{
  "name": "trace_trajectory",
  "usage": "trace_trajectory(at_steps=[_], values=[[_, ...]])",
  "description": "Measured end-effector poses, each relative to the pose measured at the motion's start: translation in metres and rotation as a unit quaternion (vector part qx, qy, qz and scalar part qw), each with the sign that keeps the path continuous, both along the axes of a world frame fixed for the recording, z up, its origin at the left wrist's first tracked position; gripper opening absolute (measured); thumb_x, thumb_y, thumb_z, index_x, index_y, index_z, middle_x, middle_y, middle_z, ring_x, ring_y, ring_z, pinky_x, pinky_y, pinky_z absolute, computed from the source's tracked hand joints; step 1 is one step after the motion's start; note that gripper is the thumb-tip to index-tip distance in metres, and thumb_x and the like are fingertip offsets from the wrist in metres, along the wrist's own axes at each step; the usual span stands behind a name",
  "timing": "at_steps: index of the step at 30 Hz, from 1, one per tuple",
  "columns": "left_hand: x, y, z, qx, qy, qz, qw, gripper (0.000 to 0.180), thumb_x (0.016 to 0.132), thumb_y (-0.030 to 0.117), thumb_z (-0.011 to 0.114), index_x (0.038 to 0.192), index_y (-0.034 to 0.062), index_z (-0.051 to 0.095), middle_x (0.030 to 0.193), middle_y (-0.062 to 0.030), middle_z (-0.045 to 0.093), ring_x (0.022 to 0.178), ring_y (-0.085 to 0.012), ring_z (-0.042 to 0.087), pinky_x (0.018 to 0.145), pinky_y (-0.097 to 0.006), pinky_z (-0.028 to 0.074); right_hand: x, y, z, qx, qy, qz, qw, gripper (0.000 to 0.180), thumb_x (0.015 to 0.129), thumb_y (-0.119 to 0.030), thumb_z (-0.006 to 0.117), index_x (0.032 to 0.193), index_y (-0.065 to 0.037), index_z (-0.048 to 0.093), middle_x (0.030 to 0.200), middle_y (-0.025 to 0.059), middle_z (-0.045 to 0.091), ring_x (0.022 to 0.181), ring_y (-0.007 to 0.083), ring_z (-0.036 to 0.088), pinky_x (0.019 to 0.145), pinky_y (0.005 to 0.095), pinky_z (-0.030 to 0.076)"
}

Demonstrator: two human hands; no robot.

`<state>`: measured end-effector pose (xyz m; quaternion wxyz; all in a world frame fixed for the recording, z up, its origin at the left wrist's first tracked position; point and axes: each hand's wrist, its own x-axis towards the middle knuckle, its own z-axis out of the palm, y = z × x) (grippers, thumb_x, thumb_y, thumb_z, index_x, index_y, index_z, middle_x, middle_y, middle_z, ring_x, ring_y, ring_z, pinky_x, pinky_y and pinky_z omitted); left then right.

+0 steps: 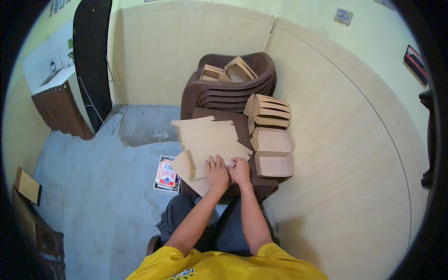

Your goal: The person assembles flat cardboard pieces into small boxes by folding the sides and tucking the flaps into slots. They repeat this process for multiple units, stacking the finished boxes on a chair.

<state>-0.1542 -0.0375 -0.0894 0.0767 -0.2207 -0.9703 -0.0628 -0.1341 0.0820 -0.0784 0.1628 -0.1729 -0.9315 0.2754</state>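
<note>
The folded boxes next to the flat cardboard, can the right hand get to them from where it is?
Probably yes. The right hand rests on the flat cardboard, and the nearest of the folded boxes sits just to its right on the same brown table, with nothing between them.

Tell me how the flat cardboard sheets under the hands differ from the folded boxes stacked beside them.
The flat cardboard sheets lie unfolded and fanned out under the left hand and right hand; the folded boxes are already shaped, with closed sides. The sheets spread wide and thin, the boxes stand stacked in a row. Both are the same plain brown card.
</note>
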Motion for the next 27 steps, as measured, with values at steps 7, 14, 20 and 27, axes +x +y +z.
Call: trace_trajectory(at_steps=[7,14,20,27], values=[[-0.039,-0.035,-0.009,0.136,-0.024,-0.120,0.983,0.050,0.110,0.034,0.053,0.159,0.0298,0.056,0.171,-0.0034,0.046,0.158,-0.0337,0.039,0.128,-0.053,0.029,0.009,-0.023,-0.006,-0.029,0.101,-0.046,0.993,0.037,0.087,-0.014,0.079,0.122,-0.004,0.074,0.106,0.0215,0.072,0.105,0.0399,0.069,0.097,0.0506,0.054],[-0.062,-0.039,-0.003,0.247,-0.120,-0.087,0.958,0.044,0.108,0.035,0.057,0.151,0.0254,0.065,0.157,-0.0018,0.062,0.144,-0.0315,0.052,0.115,-0.049,0.041,0.024,-0.055,-0.013,0.191,0.032,0.060,0.979,0.065,0.094,-0.021,0.066,0.153,0.000,0.053,0.142,0.0229,0.066,0.137,0.0384,0.055,0.115,0.0518,0.044],[-0.054,-0.042,-0.002,0.253,-0.042,-0.113,0.960,0.036,0.105,0.039,0.064,0.135,0.0242,0.077,0.150,-0.0003,0.066,0.142,-0.0288,0.053,0.116,-0.047,0.040,0.059,-0.054,-0.001,0.152,-0.005,0.079,0.985,0.074,0.101,-0.034,0.063,0.161,0.003,0.039,0.163,0.0209,0.050,0.151,0.0380,0.044,0.123,0.0540,0.032],[-0.056,-0.042,0.004,0.256,-0.081,-0.106,0.957,0.035,0.106,0.042,0.061,0.132,0.0281,0.079,0.153,0.0037,0.063,0.143,-0.0281,0.050,0.120,-0.052,0.037,0.058,-0.048,0.005,0.082,0.038,0.061,0.994,0.082,0.101,-0.036,0.068,0.164,0.002,0.032,0.153,0.0158,0.062,0.145,0.0378,0.050,0.119,0.0565,0.033]])
